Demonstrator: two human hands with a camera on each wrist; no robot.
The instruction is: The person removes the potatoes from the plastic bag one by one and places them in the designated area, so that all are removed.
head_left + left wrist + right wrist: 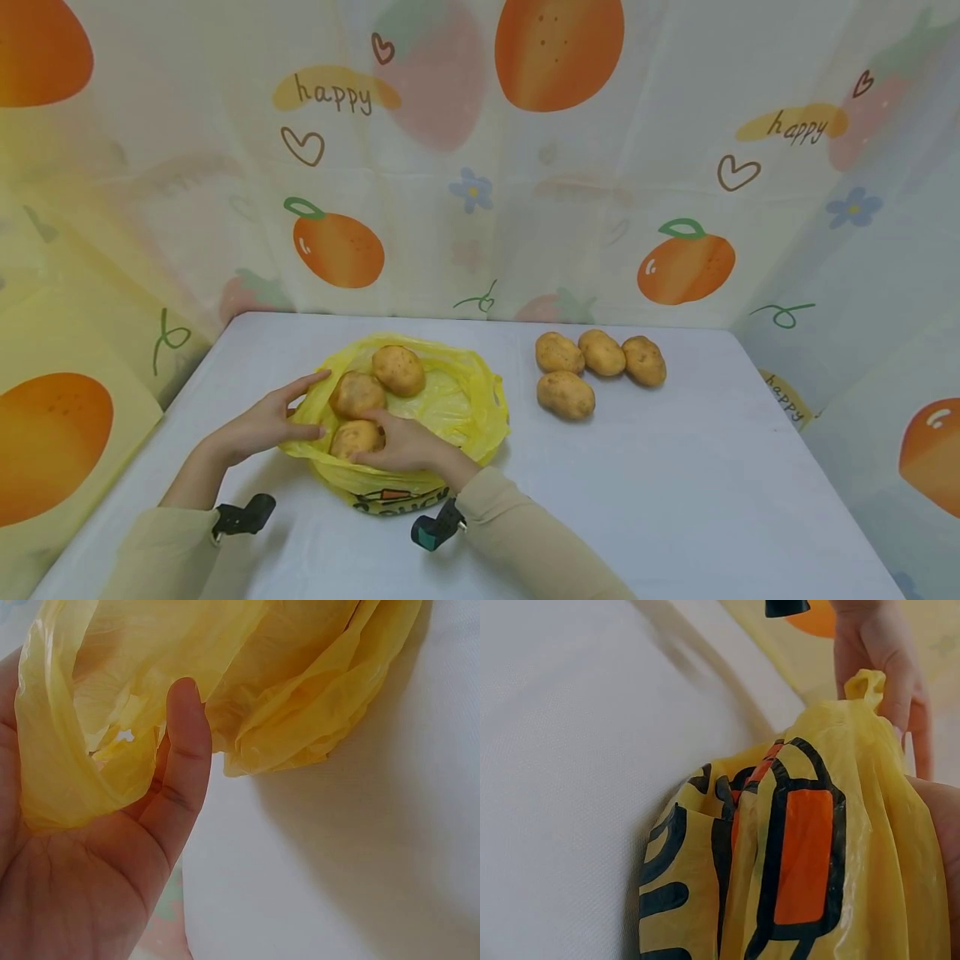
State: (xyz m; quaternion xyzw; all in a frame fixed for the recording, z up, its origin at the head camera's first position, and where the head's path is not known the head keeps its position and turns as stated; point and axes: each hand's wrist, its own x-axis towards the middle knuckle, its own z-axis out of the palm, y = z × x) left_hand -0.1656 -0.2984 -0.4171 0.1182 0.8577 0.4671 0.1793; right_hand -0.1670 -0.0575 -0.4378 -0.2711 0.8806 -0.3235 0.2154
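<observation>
A yellow plastic bag (446, 398) with black and orange print stands on the table, its mouth spread wide. My right hand (408, 443) reaches into it and grips a potato (351, 437) near the bag's left side. Two more potatoes lie in the bag, one (358, 394) just behind the gripped one and another (398, 370) farther back. At the bag's left rim is my left hand (262, 427), thumb and fingers stretched apart. In the left wrist view the rim's plastic (90, 784) lies against that palm, behind the extended thumb. The right hand itself is mostly hidden by the bag in the right wrist view.
To the right of the bag, several loose potatoes (566, 395) sit close together toward the back of the white table (675, 492). A fruit-printed cloth (525, 200) hangs behind the table's back edge. Black camera mounts (437, 527) are strapped to both wrists.
</observation>
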